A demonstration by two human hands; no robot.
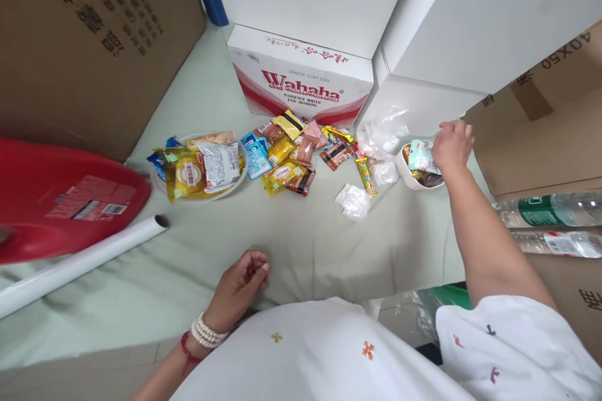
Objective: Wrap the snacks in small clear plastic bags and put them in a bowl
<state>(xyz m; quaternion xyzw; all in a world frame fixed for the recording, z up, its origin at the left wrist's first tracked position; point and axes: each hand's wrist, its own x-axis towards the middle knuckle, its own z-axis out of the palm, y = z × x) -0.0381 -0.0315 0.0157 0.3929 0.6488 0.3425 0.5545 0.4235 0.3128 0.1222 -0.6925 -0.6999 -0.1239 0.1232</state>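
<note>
Near the front of the cloth-covered surface, my left hand (244, 285) rests with its fingers curled in and nothing visible in it. My right hand (453, 145) is at the right rim of a small white bowl (417, 184), fingers bent; whatever they may hold is hidden. A pale blue packet (422, 155) and other wrapped snacks fill the bowl, close beside that hand. Left of the bowl lie crumpled clear wrappers (353, 202) and a thin yellow snack stick (365, 177). A heap of snack packets (285, 175) occupies the middle. Further left, a clear round container (241, 183) holds larger packets.
Behind the snacks stands a Wahaha water carton (301, 84). Large cardboard boxes (94, 44) flank both sides. A red plastic container (70, 200) and a white roll (94, 263) lie at left. Two plastic bottles (540, 210) are on the right.
</note>
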